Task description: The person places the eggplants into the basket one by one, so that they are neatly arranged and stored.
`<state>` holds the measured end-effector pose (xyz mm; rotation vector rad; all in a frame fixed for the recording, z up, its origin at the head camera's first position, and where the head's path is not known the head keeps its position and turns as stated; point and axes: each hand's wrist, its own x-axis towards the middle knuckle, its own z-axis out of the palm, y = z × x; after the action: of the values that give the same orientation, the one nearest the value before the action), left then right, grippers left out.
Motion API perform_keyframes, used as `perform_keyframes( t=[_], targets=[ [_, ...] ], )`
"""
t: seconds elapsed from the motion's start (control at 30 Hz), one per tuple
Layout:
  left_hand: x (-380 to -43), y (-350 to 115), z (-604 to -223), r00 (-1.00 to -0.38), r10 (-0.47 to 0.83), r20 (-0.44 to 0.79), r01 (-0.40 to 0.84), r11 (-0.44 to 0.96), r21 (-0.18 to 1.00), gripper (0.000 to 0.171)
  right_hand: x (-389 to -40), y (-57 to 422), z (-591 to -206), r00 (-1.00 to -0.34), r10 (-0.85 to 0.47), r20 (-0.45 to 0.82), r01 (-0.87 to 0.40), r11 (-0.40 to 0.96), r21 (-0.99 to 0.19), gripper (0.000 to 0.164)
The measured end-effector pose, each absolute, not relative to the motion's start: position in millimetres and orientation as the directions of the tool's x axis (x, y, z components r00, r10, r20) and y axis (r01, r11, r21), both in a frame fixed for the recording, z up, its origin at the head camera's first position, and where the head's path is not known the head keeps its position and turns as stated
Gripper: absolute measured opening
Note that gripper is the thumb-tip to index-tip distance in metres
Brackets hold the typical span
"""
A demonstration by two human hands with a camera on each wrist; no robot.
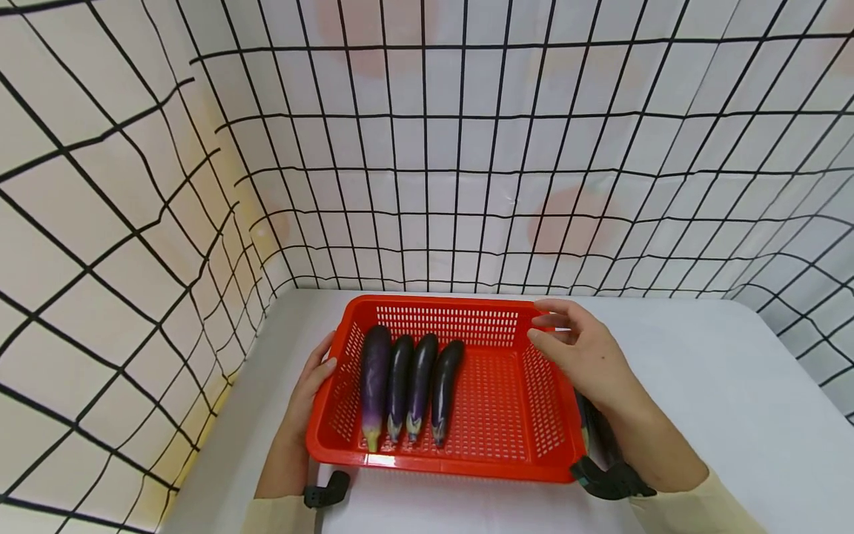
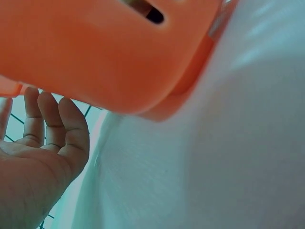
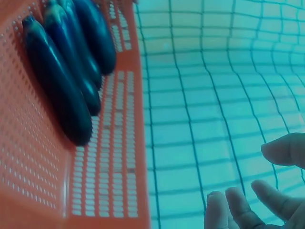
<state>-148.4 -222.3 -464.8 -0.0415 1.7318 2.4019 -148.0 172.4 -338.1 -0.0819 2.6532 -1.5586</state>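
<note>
A red perforated plastic basket (image 1: 490,404) stands on the white table, with several dark purple eggplants (image 1: 420,386) side by side in its left half. The leftmost eggplant (image 1: 376,378) is the thickest and has a pale green stem end. My left hand (image 1: 312,382) rests against the basket's left side; in the left wrist view its fingers (image 2: 74,129) look nearly straight, their tips at the basket's edge. Over the basket's right rim hovers my right hand (image 1: 587,352), fingers loosely spread and holding nothing. The right wrist view shows its fingertips apart from the basket wall (image 3: 107,181).
Outside the basket, on its right, more dark eggplants (image 1: 603,437) lie partly hidden under my right forearm. A black wire grid (image 1: 460,170) backed by white sheeting encloses the table (image 1: 694,356) at the back and sides. Each wrist wears a black strap (image 1: 327,491).
</note>
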Motion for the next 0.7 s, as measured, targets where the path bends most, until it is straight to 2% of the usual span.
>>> perform_keyframes(
  t=[0.37, 0.53, 0.7],
  targets=[
    [-148.3, -222.2, -463.8, -0.983, 0.13, -0.129, -0.164, -0.302, 0.939, 0.055, -142.5, 216.8, -358.3, -0.99, 0.112, 0.083, -0.011, 0.53, -0.848, 0.053],
    [-148.8, -223.1, -463.7, -0.983, 0.139, -0.116, -0.154, -0.307, 0.939, 0.055, -141.8, 240.5, -378.1, -0.98, 0.194, 0.045, 0.069, 0.541, -0.838, 0.056],
    [-148.7, -224.6, -463.8, -0.982, 0.15, -0.112, -0.154, -0.31, 0.938, 0.055, -141.7, 271.8, -407.7, -0.946, 0.32, -0.047, 0.183, 0.411, -0.893, 0.056]
  ],
)
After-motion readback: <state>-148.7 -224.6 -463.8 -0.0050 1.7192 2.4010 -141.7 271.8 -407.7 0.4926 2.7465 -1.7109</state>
